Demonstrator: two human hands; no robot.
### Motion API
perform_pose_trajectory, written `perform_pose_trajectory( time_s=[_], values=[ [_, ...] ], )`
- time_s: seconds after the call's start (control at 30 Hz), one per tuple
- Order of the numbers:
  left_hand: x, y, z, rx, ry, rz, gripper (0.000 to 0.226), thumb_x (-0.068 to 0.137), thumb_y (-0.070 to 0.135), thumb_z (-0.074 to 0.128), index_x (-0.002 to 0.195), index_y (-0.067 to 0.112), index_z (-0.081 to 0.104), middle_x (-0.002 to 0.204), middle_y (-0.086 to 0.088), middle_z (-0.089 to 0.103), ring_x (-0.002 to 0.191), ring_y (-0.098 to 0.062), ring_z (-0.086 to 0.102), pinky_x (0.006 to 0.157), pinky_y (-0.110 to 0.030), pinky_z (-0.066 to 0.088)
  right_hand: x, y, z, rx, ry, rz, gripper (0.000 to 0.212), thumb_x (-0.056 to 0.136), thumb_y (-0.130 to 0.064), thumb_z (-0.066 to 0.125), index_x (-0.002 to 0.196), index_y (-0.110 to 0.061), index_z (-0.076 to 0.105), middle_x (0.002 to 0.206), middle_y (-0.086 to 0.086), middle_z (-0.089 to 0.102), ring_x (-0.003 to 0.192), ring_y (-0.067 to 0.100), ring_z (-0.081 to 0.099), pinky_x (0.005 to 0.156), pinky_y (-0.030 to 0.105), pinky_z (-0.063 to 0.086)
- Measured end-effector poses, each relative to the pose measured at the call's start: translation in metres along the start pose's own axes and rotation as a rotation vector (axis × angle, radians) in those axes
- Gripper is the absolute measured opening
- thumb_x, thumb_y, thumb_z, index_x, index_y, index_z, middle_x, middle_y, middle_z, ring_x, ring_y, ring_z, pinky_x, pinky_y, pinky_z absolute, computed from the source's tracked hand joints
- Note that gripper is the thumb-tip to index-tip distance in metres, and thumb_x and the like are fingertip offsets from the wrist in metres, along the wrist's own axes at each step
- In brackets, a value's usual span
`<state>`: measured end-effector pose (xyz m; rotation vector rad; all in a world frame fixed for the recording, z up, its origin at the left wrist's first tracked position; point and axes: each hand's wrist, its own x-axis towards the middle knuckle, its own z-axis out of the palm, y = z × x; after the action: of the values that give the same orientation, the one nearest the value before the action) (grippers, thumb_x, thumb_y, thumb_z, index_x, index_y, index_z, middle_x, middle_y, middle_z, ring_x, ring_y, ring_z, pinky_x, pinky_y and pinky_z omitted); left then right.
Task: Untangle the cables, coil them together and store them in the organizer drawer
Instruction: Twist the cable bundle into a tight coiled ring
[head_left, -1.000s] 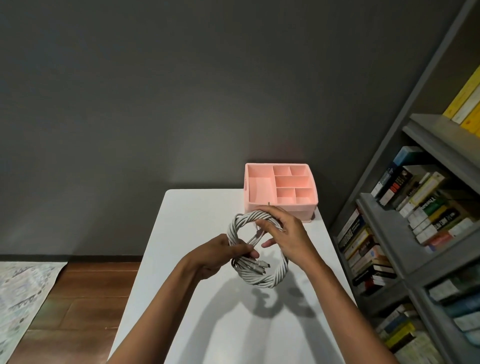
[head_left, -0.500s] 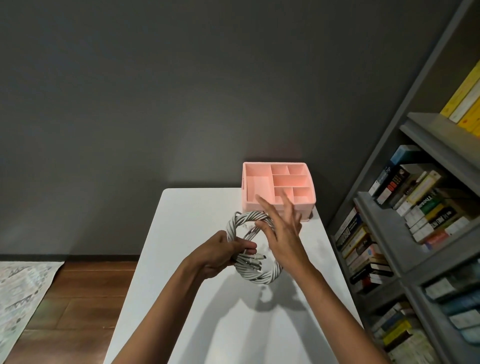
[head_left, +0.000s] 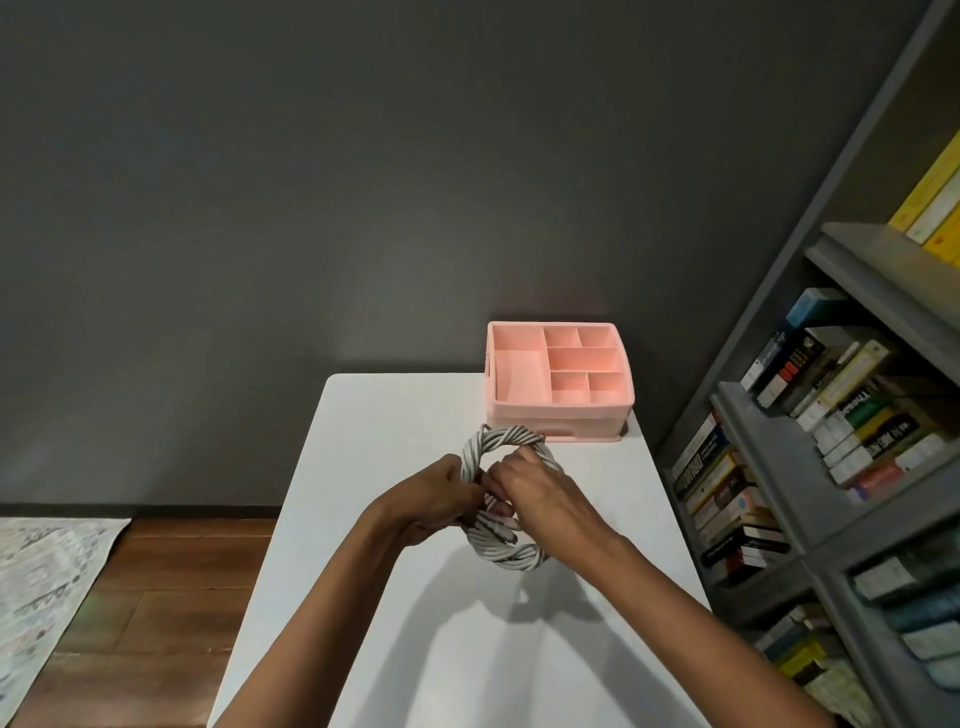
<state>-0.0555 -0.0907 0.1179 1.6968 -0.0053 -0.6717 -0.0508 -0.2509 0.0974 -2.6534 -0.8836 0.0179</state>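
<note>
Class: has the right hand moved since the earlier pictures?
Yes. The right hand has drawn back, away from the pink organizer, and now grips the cable coil.

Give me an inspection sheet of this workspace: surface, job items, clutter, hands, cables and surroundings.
Surface: white rectangular table, with the organizer on its far right corner.
Job's things: pink plastic compartment organizer, top compartments look empty, front drawer looks shut; coil of pale grey twisted cables held above the table.
Clutter: nothing seen.
Hands: left hand grips the coil's left side; right hand curls its fingers into the coil's centre.
Cables: wound together into one ring; connector ends seem to show at the lower inside.
Surroundings: dark grey wall; grey bookshelf with books on the right; wooden floor and patterned rug on the left.
</note>
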Motion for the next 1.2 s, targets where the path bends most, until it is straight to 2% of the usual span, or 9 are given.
perform_pose_trajectory(
  time_s=[0.13, 0.27, 0.37, 0.5, 0.67, 0.8, 1.0, 1.1, 1.2],
  values=[
    [-0.007, 0.003, -0.007, -0.156, -0.060, 0.026, 0.027, 0.093, -0.012, 0.038, 0.084, 0.001, 0.059, 0.083, -0.012, 0.073, 0.076, -0.019, 0.070, 0.068, -0.024, 0.055, 0.007, 0.013, 0.005, -0.064, 0.125, -0.042, 0.012, 0.080, -0.007, 0.057, 0.087, -0.015, 0.061, 0.080, 0.000, 0.060, 0.084, 0.020, 0.055, 0.063, 0.030, 0.045],
    [-0.012, -0.003, -0.017, -0.263, -0.147, 0.090, 0.022, 0.097, 0.002, 0.047, 0.109, -0.015, 0.053, 0.101, -0.020, 0.069, 0.095, -0.026, 0.066, 0.085, -0.031, 0.053, 0.004, 0.009, -0.007, 0.257, 0.160, -0.047, 0.020, 0.088, -0.009, 0.048, 0.099, -0.008, 0.065, 0.094, -0.001, 0.063, 0.096, 0.009, 0.046, 0.082, 0.020, 0.038],
    [-0.016, -0.005, -0.019, -0.331, -0.173, 0.143, 0.035, 0.099, 0.013, 0.045, 0.110, -0.020, 0.052, 0.103, -0.023, 0.067, 0.098, -0.027, 0.065, 0.090, -0.033, 0.052, -0.001, 0.003, -0.011, 0.454, 0.220, -0.021, 0.017, 0.090, -0.007, 0.052, 0.099, -0.009, 0.066, 0.090, -0.021, 0.055, 0.094, -0.007, 0.044, 0.083, 0.008, 0.034],
    [-0.022, -0.005, -0.010, -0.426, -0.111, 0.194, 0.032, 0.098, 0.017, 0.043, 0.101, -0.009, 0.062, 0.092, -0.022, 0.067, 0.088, -0.026, 0.067, 0.082, -0.032, 0.054, -0.003, 0.000, -0.006, 0.587, 0.365, 0.018, 0.018, 0.089, -0.010, 0.056, 0.099, -0.018, 0.069, 0.090, -0.027, 0.059, 0.097, 0.000, 0.046, 0.085, 0.015, 0.038],
    [-0.020, -0.010, 0.010, -0.536, 0.007, 0.329, 0.028, 0.097, 0.025, 0.044, 0.110, 0.007, 0.062, 0.077, -0.016, 0.055, 0.071, -0.023, 0.057, 0.077, -0.039, 0.051, -0.002, -0.005, -0.004, 0.155, 0.468, -0.113, 0.010, 0.093, -0.017, 0.045, 0.093, -0.026, 0.050, 0.099, -0.015, 0.050, 0.095, 0.011, 0.049, 0.082, 0.029, 0.036],
    [-0.020, -0.014, 0.011, -0.320, 0.148, 0.354, 0.031, 0.098, 0.030, 0.041, 0.099, 0.003, 0.056, 0.065, -0.012, 0.052, 0.061, -0.021, 0.053, 0.079, -0.054, 0.050, 0.002, -0.001, -0.002, -0.017, 0.244, -0.089, 0.009, 0.095, -0.020, 0.041, 0.095, -0.017, 0.050, 0.091, -0.002, 0.056, 0.084, 0.020, 0.055, 0.071, 0.035, 0.041],
    [-0.024, -0.019, 0.000, -0.040, 0.112, 0.382, 0.023, 0.101, 0.023, 0.039, 0.115, 0.009, 0.051, 0.073, -0.013, 0.055, 0.066, -0.027, 0.055, 0.069, -0.036, 0.057, 0.003, -0.004, -0.027, 0.702, -0.082, 0.206, 0.009, 0.078, -0.013, 0.064, 0.074, -0.011, 0.057, 0.067, 0.008, 0.063, 0.062, 0.013, 0.060, 0.059, 0.037, 0.050],
    [-0.023, -0.020, -0.003, 0.076, 0.058, 0.391, 0.023, 0.102, 0.020, 0.039, 0.119, 0.009, 0.047, 0.072, -0.019, 0.050, 0.062, -0.027, 0.052, 0.071, -0.039, 0.057, 0.006, -0.002, -0.036, 0.804, -0.324, 0.276, 0.014, 0.082, -0.021, 0.068, 0.082, -0.009, 0.059, 0.057, 0.004, 0.051, 0.047, 0.017, 0.048, 0.043, 0.033, 0.038],
    [-0.022, -0.024, -0.004, 0.147, 0.032, 0.349, 0.013, 0.102, 0.023, 0.041, 0.105, 0.011, 0.047, 0.067, -0.004, 0.048, 0.058, -0.019, 0.050, 0.072, -0.042, 0.054, 0.006, -0.003, -0.052, 0.838, -0.564, 0.344, 0.017, 0.093, -0.026, 0.060, 0.088, -0.010, 0.057, 0.049, -0.004, 0.037, 0.038, 0.010, 0.037, 0.031, 0.020, 0.027]
  ],
)
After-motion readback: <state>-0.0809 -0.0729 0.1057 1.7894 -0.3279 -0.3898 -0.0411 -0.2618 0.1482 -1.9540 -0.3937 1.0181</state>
